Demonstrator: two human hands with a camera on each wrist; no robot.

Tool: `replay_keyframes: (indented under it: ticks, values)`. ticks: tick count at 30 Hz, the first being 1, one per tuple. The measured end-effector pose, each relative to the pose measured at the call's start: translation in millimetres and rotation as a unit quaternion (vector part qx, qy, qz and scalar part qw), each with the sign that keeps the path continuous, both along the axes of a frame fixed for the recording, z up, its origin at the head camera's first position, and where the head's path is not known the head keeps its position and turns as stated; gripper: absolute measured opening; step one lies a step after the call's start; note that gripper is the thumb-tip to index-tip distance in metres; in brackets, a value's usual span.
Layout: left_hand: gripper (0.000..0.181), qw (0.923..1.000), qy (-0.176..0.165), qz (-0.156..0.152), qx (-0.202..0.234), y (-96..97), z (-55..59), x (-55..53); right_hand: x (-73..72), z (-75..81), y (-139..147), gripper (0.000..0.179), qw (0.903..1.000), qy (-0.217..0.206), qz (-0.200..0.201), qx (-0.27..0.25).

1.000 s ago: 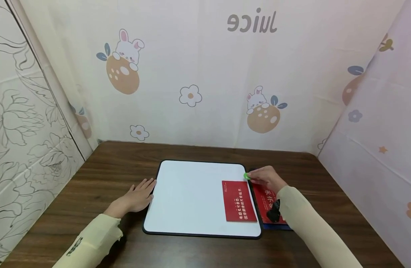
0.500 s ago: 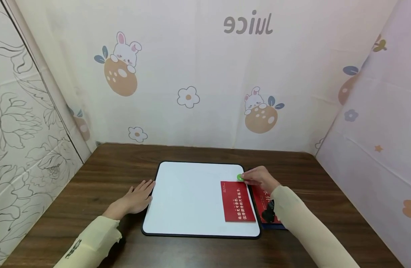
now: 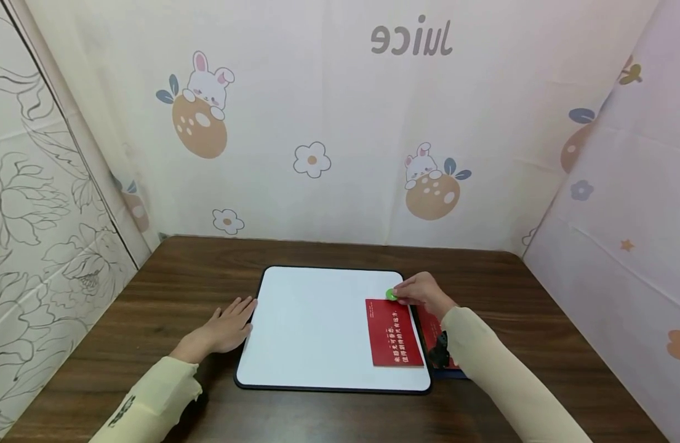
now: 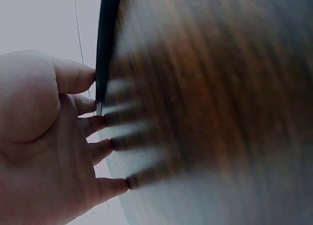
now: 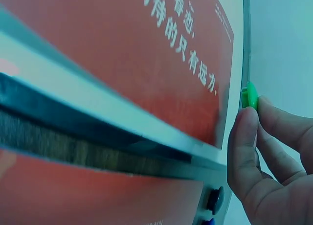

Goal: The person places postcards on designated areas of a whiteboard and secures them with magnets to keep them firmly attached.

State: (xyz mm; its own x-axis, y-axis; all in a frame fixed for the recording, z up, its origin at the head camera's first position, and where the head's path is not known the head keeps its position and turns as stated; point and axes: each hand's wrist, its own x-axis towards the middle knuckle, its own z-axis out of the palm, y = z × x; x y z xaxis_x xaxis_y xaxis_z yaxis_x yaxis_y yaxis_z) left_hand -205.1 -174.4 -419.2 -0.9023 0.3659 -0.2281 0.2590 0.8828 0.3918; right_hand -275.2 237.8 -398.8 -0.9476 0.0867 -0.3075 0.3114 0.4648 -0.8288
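Observation:
On the table a whiteboard [image 3: 312, 332] with a black rim lies flat. A red card [image 3: 394, 344] with white Chinese characters lies on its right part. Thumb and fingertips of my right hand [image 3: 423, 292] pinch a green round magnet [image 3: 391, 295] at the card's top edge in the head view. The right wrist view shows that green magnet [image 5: 251, 96] held edge-on, close over the board. My left hand [image 3: 226, 326] has its fingers extended, fingertips touching the board's left rim; the left wrist view shows its thumb [image 4: 76, 77] against the black edge.
Right of the board lies a second red card [image 3: 431, 326], partly under my right forearm, with a blue edge [image 3: 450, 373] below it. Beyond it, the right wrist view shows a black round piece [image 5: 215, 200] and a blue one [image 5: 210, 222]. A patterned curtain [image 3: 351, 203] closes the back.
My right hand has moved left with the green magnet, from the board's right rim to above the red card's top edge. The left hand has stayed at the left rim.

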Motion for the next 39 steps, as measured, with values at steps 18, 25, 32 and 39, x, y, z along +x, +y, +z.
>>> replay_keyframes:
  ticks: [18, 25, 32, 39]
  values:
    - [0.056, 1.0, 0.005, -0.004, 0.0, 1.6, 1.4, -2.2, -4.9, 1.4, -13, 0.022, 0.999, 0.016, 0.033, 0.026]
    - [0.056, 1.0, 0.004, -0.002, 0.002, 1.0, 1.0, -2.6, -5.9, 0.4, -14, 0.02, 0.9994, 0.003, 0.021, 0.027]
    - [0.056, 1.0, 0.005, -0.003, 0.0, 1.0, 0.7, -1.9, -3.5, -1.7, -13, 0.021, 0.9994, 0.004, 0.014, 0.033]
    - [0.056, 1.0, 0.006, -0.001, 0.002, 1.4, -0.3, -0.1, -1.4, -3.0, -14, 0.02, 0.9991, 0.004, 0.012, 0.04]
